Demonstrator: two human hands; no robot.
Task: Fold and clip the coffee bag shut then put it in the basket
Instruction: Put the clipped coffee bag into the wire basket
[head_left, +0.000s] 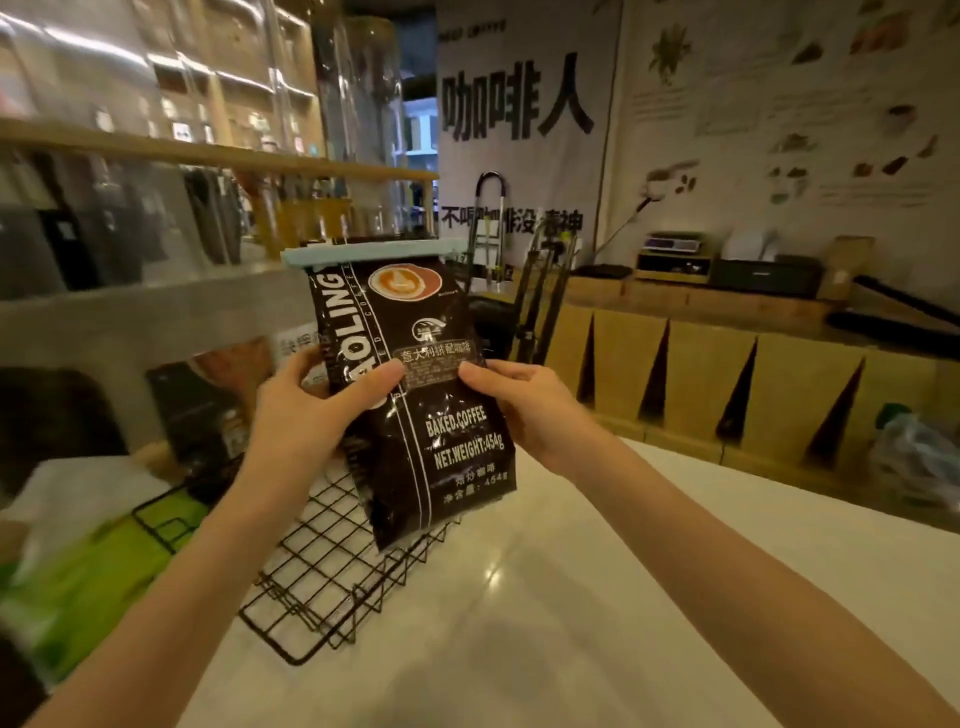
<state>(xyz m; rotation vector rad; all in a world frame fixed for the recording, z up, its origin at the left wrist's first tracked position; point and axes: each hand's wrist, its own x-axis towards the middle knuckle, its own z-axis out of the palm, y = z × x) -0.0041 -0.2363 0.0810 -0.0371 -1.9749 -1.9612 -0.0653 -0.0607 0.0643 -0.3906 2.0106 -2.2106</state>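
A black coffee bag (415, 395) with white lettering hangs upright in the air, its lower end just above the black wire basket (332, 587). A pale blue clip (369, 253) runs across the bag's folded top and holds it shut. My left hand (317, 410) grips the bag's left edge, thumb on the front. My right hand (524, 400) grips the right edge at the same height. The basket stands on the white counter (597, 597), partly hidden behind the bag and my left forearm.
A green bag (88, 571) lies left of the basket. Behind it, a grey shelf with dark containers (104, 244) lines the left side. A row of cardboard boxes (727, 384) runs along the counter's far right edge. A hand truck (493, 234) stands behind.
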